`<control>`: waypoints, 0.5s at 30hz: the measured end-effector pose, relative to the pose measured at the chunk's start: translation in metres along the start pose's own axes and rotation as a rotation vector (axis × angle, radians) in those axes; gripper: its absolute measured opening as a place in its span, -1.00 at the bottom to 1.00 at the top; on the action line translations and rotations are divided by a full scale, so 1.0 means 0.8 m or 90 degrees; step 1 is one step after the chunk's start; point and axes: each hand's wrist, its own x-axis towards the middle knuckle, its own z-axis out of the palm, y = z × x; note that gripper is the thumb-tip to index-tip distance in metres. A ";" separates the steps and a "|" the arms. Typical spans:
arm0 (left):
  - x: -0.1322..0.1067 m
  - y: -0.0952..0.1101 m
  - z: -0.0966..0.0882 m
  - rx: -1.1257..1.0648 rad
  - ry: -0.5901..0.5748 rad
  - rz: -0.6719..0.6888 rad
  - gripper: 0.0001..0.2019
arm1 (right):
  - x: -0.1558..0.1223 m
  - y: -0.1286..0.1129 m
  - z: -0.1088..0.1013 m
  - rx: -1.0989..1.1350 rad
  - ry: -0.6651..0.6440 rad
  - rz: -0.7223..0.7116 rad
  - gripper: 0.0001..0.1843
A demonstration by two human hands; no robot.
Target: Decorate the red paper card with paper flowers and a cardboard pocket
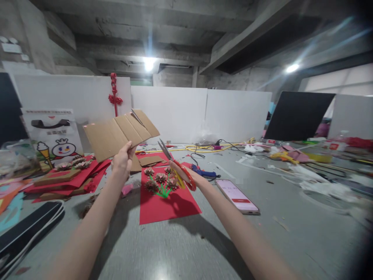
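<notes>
My left hand [124, 159] pinches the lower edge of a brown cardboard piece [107, 136], raised above the table. The cardboard has fold lines and a slit near its right end. In my right hand [179, 173] is a pair of scissors [186, 177] with red and yellow handles, its blades pointing up and left, apart from the cardboard. Beneath the scissors lies a red sheet [171, 208] bearing several pinecone-like flowers [161, 178] and green stems [164, 192]. Part of the sheet is hidden by my right hand.
Right of the sheet are a blue glue gun [202, 172] and a lit phone [237, 196]. Red sheets and cardboard pieces [58, 177] are stacked at left, near a printed bag [55, 136]. A black power strip [32, 223] lies front left. Scraps [314, 181] litter the right side.
</notes>
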 end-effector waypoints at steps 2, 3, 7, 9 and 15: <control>0.002 0.013 -0.002 0.024 -0.023 0.011 -0.84 | 0.005 0.001 -0.001 0.086 0.069 0.017 -0.55; 0.002 0.017 -0.002 0.050 -0.044 0.005 -0.84 | 0.007 0.000 -0.002 0.131 0.106 0.022 -0.56; -0.006 0.020 -0.006 0.180 -0.147 -0.078 -0.89 | 0.015 -0.004 -0.011 0.321 0.213 0.035 -0.58; -0.011 0.015 -0.007 0.226 -0.189 -0.126 -0.90 | 0.017 -0.005 -0.017 0.387 0.238 0.014 -0.61; -0.025 -0.002 -0.003 0.322 -0.207 -0.189 -0.90 | 0.020 -0.003 -0.023 0.434 0.326 -0.052 -0.63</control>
